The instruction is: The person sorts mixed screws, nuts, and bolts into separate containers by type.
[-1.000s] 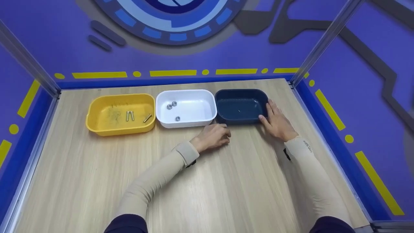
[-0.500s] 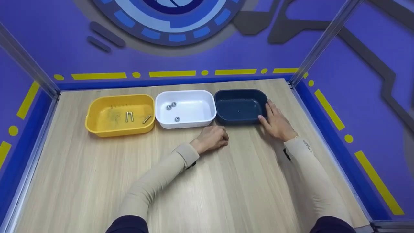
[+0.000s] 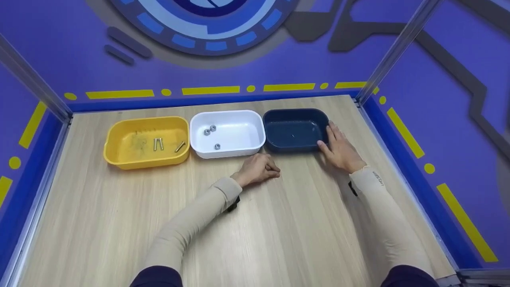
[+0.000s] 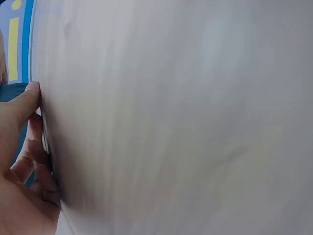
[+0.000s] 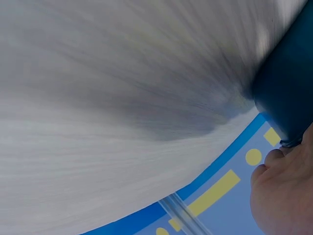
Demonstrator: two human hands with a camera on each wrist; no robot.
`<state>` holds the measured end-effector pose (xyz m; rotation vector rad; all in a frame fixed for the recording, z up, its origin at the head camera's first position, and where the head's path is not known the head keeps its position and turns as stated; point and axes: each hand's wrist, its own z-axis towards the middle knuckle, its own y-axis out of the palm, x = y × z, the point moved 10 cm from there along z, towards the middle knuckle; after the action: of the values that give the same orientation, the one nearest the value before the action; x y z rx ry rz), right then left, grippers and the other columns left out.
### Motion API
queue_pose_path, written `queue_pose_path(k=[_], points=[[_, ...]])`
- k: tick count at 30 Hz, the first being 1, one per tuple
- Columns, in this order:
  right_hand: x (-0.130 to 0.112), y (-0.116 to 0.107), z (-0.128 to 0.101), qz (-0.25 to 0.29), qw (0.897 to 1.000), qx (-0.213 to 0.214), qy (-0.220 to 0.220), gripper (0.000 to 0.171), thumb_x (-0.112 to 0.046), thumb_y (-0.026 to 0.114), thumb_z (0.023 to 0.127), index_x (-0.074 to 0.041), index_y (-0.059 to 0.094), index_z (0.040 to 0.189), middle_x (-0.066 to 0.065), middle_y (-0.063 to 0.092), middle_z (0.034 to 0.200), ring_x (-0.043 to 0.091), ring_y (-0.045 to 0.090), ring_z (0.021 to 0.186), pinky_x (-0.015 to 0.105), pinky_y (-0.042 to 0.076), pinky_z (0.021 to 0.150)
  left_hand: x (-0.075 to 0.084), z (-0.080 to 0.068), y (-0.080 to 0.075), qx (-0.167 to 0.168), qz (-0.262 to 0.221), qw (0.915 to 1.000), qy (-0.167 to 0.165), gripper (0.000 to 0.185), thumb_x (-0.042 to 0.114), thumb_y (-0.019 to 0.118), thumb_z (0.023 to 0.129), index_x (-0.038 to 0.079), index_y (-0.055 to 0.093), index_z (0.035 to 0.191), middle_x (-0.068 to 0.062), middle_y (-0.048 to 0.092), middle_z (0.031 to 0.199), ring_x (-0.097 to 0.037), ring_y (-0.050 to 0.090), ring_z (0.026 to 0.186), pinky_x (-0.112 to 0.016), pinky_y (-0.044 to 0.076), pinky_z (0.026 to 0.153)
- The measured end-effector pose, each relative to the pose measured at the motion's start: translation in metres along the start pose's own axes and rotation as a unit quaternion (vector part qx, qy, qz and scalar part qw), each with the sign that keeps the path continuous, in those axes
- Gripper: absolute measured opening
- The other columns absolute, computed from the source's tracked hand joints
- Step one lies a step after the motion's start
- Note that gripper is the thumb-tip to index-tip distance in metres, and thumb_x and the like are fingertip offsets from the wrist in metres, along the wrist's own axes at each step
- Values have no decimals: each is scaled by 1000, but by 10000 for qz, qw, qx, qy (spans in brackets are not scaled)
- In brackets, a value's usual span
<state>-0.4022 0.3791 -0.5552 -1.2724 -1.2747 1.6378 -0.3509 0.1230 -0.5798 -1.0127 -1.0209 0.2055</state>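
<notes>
My left hand point(image 3: 257, 169) rests on the table just in front of the white tray point(image 3: 229, 153) and the dark blue tray point(image 3: 295, 149). Its fingers are loosely curled with nothing visible between them, and the left wrist view shows the thumb point(image 4: 29, 100) and fingertips down at the wood. At the dark tray's right end lies my right hand point(image 3: 342, 150), fingers extended along the side and thumb at the front corner. In the right wrist view that hand point(image 5: 286, 188) appears beside the dark tray wall point(image 5: 288, 78).
A yellow tray point(image 3: 147, 162) stands left of the white one in the same row. Several brass-coloured bolts point(image 3: 158, 144) lie in it. The white tray holds several nuts point(image 3: 217, 146). Purple panels point(image 3: 239, 71) enclose the wooden table point(image 3: 255, 239) at the back and sides.
The left hand has shifted slightly to the left and its fingers have loosened a little. The right hand stays against the dark tray. The trays have not visibly moved on the table.
</notes>
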Motion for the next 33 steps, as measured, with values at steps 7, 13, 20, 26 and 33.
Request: queue_pose_path(k=[7,13,20,26,33], points=[[0,0,2,60,10000,26,-14,86,-57,35,113,6,16,168,22,7,179,44,12,165,61,15,134,-4,-1,0,36,-121,9999,40,15,31,84,94,20,88,104,3,78,104,-17,74,103,-37,60,90],[-1,0,3,11,9999,73,-80,85,-54,36,113,9,17,167,24,8,179,45,14,165,62,17,133,-5,-1,0,18,-202,9998,74,16,31,82,96,19,88,105,2,78,105,-19,74,102,-39,60,89],[-2,0,3,-18,9999,39,-104,83,-51,37,114,10,17,166,25,8,179,45,14,165,61,15,134,-6,2,-2,-28,-452,9990,10,16,29,78,99,19,87,108,3,82,110,-16,75,107,-37,60,95],[0,2,1,47,10000,-41,-20,85,-54,36,114,8,14,167,23,4,179,42,9,166,60,13,135,-12,3,-8,47,-862,9958,-309,19,26,77,101,17,86,115,3,83,114,-16,75,112,-35,59,102],[1,2,1,56,10000,-48,-30,85,-53,36,114,9,14,167,24,4,179,44,9,165,62,12,134,-5,5,-18,256,-1110,9934,-125,17,17,79,99,11,85,114,0,83,110,-14,76,103,-30,61,93]])
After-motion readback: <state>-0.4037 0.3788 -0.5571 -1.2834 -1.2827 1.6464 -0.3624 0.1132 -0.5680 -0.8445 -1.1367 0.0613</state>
